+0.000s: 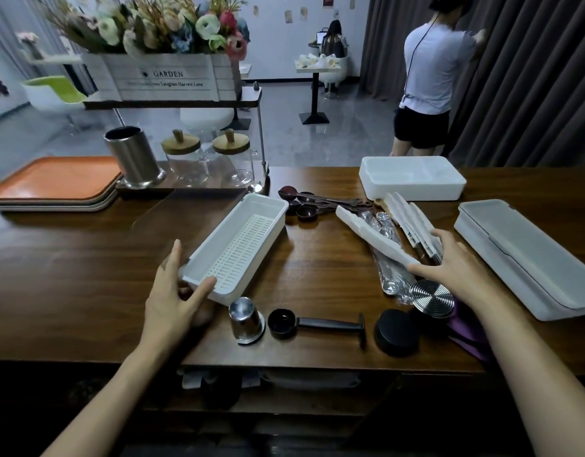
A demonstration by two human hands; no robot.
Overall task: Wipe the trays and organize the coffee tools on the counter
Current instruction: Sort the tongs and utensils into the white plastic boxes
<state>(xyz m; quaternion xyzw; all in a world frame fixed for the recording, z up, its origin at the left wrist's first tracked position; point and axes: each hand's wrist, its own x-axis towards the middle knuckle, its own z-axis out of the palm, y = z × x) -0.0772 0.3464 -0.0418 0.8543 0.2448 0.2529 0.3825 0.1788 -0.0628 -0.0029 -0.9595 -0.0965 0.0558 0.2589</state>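
Left hand (175, 291) is being pinched onto the near corner of the white slotted tray (241, 239) on the counter (86, 275), right hand (456, 268) being laid open-fingered on the tool pile (380, 225); sorting is likely being started, a gathering grasp being called for next.

Slotted tray (241, 240) left of the spoon pile (388, 245) – lidded box (528, 255) far right

Café, counter (86, 291) (wooden), serving trays (53, 179)
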